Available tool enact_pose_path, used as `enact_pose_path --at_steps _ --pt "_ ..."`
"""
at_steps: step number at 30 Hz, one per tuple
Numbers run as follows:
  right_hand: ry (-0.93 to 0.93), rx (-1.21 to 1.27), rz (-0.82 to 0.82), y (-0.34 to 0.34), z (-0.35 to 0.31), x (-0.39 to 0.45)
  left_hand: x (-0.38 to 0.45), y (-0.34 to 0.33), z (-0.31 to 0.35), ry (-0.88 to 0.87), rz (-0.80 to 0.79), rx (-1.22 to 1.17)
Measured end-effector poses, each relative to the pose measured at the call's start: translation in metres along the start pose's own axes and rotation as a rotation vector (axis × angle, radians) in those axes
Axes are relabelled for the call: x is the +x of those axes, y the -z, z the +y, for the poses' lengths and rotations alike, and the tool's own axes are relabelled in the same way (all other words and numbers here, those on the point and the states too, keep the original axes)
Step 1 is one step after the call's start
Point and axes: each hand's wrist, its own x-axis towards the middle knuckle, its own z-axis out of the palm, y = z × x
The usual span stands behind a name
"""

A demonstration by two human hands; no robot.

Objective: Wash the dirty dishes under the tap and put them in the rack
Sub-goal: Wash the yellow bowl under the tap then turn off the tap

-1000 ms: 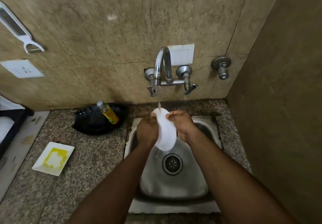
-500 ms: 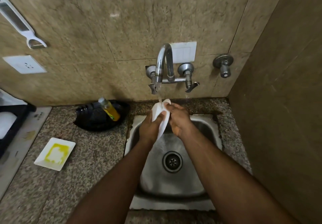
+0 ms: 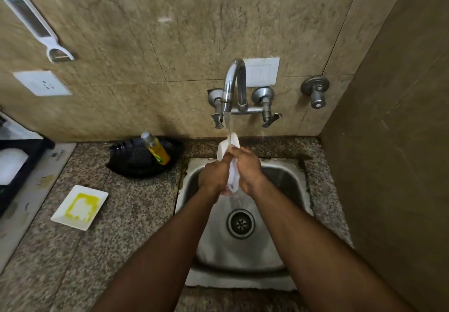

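Note:
A small white dish (image 3: 232,175) stands on edge under the running tap (image 3: 234,85), over the steel sink (image 3: 289,183). My left hand (image 3: 215,175) grips its left side and my right hand (image 3: 247,168) grips its right side, fingers curled over the rim. Water runs from the spout onto the dish's top and drips off its lower end. A square white plate (image 3: 80,206) smeared with yellow lies on the granite counter at the left. The dark rack (image 3: 14,166) with a white dish in it shows at the far left edge.
A black tray (image 3: 136,166) holding a bottle of yellow liquid (image 3: 156,148) sits left of the sink by the wall. A brown wall closes the right side. A white peeler (image 3: 36,23) and a socket (image 3: 42,83) are on the back wall.
The dish has turned from facing me to standing edge-on between both hands, and moved up closer to the spout. The water stream is stronger now.

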Motion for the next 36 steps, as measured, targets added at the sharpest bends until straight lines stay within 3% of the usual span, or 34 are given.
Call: enact_pose_path --at_steps 4,6,9,14,17,22,24,27,36 --pt "-0.103 0.111 0.096 -0.001 -0.009 0.007 -0.006 0.005 -0.012 -0.201 0.057 0.412" --pt "-0.135 0.210 0.100 -0.001 -0.015 0.012 -0.005 0.005 -0.021 -0.287 0.080 0.488" --pt "-0.147 0.287 0.082 -0.003 -0.022 0.018 0.003 0.006 -0.029 -0.293 0.085 0.232" --pt "-0.162 0.459 0.102 -0.003 -0.017 0.020 0.009 0.022 -0.034 -0.274 -0.035 -0.332" --pt "-0.175 0.553 0.169 0.010 -0.007 0.024 0.019 0.027 -0.038 -0.256 -0.035 -0.417" --pt "-0.174 0.683 0.244 0.024 0.009 0.019 0.005 0.020 -0.023 -0.200 0.011 -0.325" --pt "-0.147 0.703 0.234 0.027 0.012 0.017 0.009 0.015 -0.021 -0.155 0.009 -0.495" --pt "-0.133 0.627 0.226 0.035 0.011 0.015 0.010 0.012 -0.014 -0.014 0.038 -0.756" --pt "-0.188 0.360 0.160 0.053 0.023 0.006 0.010 0.014 -0.011 0.027 0.078 -0.789"
